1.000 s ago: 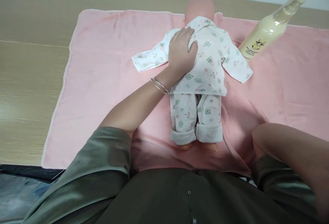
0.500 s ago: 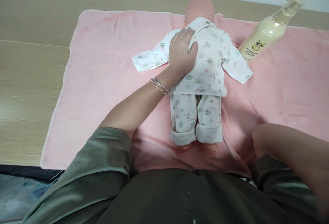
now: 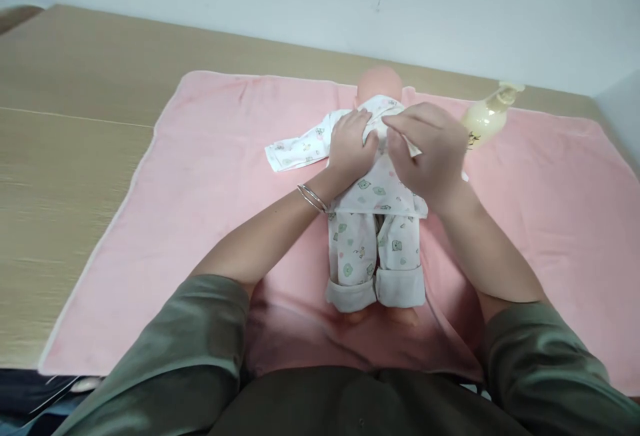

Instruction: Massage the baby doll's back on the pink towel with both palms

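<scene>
A baby doll lies face down, its bald head (image 3: 380,84) toward the wall. It wears a white printed top (image 3: 370,189) and matching trousers (image 3: 355,249) with rolled cuffs; bare feet show below them. My left hand (image 3: 353,146) rests flat on the left of the doll's upper back, fingers stretched out. Over the right side of the back is my right hand (image 3: 430,149), cupped, its fingers together and the thumb close to them. I see nothing held in it. It covers most of the doll's right sleeve, and I cannot tell whether it touches the top.
Under the doll a pink blanket (image 3: 220,189) is spread over a wooden table (image 3: 75,156). A pale yellow pump bottle (image 3: 487,119) lies tilted at the back right, partly behind my right hand. A white wall (image 3: 300,9) runs along the back.
My right hand has come up from the lower right to over the doll's back. My left hand stays on the back. The view has tilted up, showing more wall.
</scene>
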